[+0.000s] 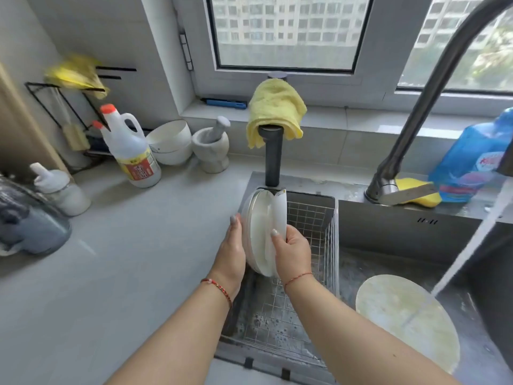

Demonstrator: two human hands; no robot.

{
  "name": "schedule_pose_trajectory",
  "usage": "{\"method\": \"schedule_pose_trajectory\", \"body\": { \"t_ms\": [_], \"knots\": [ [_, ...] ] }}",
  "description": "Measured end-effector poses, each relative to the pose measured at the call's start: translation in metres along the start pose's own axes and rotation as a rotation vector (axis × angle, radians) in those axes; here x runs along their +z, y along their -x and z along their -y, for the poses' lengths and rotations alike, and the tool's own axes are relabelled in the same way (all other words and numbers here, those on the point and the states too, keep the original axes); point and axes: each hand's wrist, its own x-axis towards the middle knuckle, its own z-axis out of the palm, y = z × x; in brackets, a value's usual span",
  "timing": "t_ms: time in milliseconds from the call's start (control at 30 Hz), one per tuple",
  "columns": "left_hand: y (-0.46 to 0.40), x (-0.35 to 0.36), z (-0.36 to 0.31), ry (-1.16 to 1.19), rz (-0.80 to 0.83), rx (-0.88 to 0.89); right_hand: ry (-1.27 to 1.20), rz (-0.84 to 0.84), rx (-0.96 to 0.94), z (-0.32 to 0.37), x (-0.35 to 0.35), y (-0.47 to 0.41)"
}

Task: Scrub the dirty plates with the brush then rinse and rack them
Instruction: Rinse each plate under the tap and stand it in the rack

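Two white plates stand on their edges in the middle of the frame, at the far left end of the wire rack that sits in the left part of the sink. They lean close together, one behind the other.

The step looks like racking. To do it well, I think each plate should go down slowly until its bottom edge sits on the wires. The plates should stand up with a little gap, so water can drip off. Let go only when they do not tip.

The left hand lies flat along the back of the left plate, with its fingers straight and pressed on it. The right hand pinches the near rim of the right plate, thumb on the inside face and fingers curled round behind.

One more round plate, with a yellowish film on it, lies in the sink at the lower right. Water pours from the tap just beside it. I think this plate needs a scrub next. I cannot see a brush.

Farther out, a yellow cloth hangs on a dark post behind the rack. A white bottle with an orange cap stands on the table at the upper left.
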Motion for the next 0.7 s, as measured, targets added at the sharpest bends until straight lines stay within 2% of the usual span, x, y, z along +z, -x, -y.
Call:
{"method": "schedule_pose_trajectory", "body": {
  "t_ms": [200,400,700],
  "knots": [
    [-0.004,-0.010,0.004,0.018,0.040,0.005,0.086,0.039,-0.042,-0.003,0.016,-0.004],
    [-0.004,-0.012,0.005,0.022,0.042,0.009,0.136,0.167,-0.068,-0.004,0.024,-0.004],
    [-0.003,-0.009,0.005,0.037,0.028,0.020,-0.040,0.250,0.001,-0.008,0.022,-0.011]
  ]
}}
